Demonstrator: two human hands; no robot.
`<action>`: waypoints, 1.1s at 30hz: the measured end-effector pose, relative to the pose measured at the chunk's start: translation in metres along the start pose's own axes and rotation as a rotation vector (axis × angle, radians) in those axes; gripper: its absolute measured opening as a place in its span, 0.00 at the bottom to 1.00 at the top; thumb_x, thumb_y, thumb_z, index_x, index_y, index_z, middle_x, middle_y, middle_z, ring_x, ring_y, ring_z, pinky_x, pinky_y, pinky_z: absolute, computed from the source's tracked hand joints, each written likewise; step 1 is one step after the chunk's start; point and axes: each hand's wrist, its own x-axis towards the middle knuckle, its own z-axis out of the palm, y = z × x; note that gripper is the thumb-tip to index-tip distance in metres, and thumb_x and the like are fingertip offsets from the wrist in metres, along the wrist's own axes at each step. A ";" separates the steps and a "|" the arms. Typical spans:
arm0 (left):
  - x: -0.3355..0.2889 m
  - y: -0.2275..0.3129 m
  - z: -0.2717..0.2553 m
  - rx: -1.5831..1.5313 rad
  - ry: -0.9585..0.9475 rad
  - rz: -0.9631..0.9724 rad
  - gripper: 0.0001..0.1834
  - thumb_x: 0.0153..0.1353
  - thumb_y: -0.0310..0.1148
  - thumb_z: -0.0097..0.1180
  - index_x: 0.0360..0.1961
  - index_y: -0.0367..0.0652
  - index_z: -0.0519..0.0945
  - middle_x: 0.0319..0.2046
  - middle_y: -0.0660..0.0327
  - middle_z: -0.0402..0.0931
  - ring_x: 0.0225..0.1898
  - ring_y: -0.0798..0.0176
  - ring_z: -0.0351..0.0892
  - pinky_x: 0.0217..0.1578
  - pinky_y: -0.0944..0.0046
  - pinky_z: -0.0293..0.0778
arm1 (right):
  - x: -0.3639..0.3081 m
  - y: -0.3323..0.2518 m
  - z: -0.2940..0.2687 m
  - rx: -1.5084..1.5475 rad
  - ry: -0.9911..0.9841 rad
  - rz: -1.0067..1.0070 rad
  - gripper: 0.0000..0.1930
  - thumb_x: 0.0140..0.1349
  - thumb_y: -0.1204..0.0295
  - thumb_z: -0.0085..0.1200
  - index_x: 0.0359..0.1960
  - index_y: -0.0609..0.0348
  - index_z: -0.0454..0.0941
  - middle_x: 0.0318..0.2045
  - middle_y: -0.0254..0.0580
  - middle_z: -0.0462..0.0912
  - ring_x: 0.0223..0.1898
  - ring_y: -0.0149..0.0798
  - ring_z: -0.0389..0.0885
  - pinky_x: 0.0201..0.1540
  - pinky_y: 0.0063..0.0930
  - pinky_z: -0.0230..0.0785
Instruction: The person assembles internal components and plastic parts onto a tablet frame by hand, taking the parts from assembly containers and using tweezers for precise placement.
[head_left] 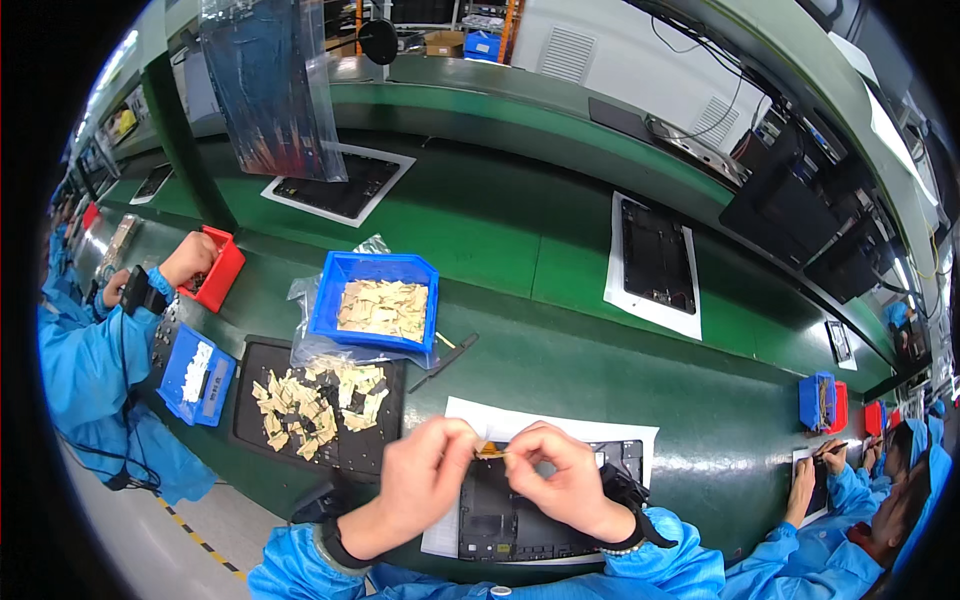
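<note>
Here, we see a small yellow strip just below the centre of the frame, held over a flat black panel. The left hand pinches one end, its thumb and forefinger pressed together; the right hand has its thumb and forefinger closed at the other end, and we cannot tell exactly where each fingertip sits. The panel lies on a white sheet at the lower centre. To its left we find a black tray with scattered pale yellow pieces; above the tray stands a blue bin holding more of them. A slim black tool lies right of that bin. At the left edge, a co-worker's hand reaches into a red bin.
</note>
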 end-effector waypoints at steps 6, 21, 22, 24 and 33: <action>0.085 -0.046 -0.061 0.547 0.305 0.168 0.05 0.63 0.22 0.50 0.38 0.34 0.77 0.34 0.54 0.79 0.31 0.50 0.78 0.34 0.57 0.73 | 0.007 0.005 -0.028 0.123 0.108 0.122 0.01 0.63 0.82 0.52 0.34 0.65 0.74 0.32 0.35 0.76 0.31 0.26 0.78 0.36 0.20 0.72; 0.009 -0.001 -0.008 0.247 -0.074 0.246 0.09 0.47 0.29 0.68 0.31 0.43 0.82 0.27 0.65 0.79 0.28 0.62 0.77 0.30 0.63 0.70 | 0.023 -0.012 -0.007 -0.170 -0.145 0.029 0.03 0.59 0.79 0.59 0.33 0.64 0.78 0.30 0.37 0.79 0.29 0.26 0.78 0.33 0.19 0.71; 0.008 -0.002 -0.009 0.243 -0.075 0.245 0.09 0.47 0.29 0.68 0.31 0.43 0.82 0.27 0.65 0.79 0.28 0.62 0.77 0.30 0.63 0.70 | 0.023 -0.009 -0.006 -0.172 -0.144 0.032 0.03 0.59 0.79 0.59 0.33 0.64 0.78 0.30 0.37 0.79 0.29 0.26 0.78 0.33 0.19 0.71; 0.008 -0.003 -0.012 0.238 -0.097 0.243 0.08 0.45 0.24 0.69 0.28 0.42 0.82 0.26 0.62 0.80 0.25 0.59 0.77 0.28 0.62 0.72 | 0.023 -0.002 -0.005 -0.421 -0.132 -0.244 0.05 0.60 0.75 0.60 0.36 0.60 0.78 0.29 0.35 0.77 0.27 0.25 0.77 0.29 0.20 0.70; 0.002 -0.013 -0.023 0.669 0.021 0.696 0.14 0.40 0.31 0.60 0.33 0.50 0.85 0.32 0.72 0.81 0.27 0.73 0.72 0.23 0.72 0.60 | 0.020 0.004 -0.015 0.644 -0.388 0.721 0.10 0.67 0.69 0.54 0.42 0.64 0.77 0.31 0.37 0.80 0.29 0.29 0.79 0.33 0.21 0.75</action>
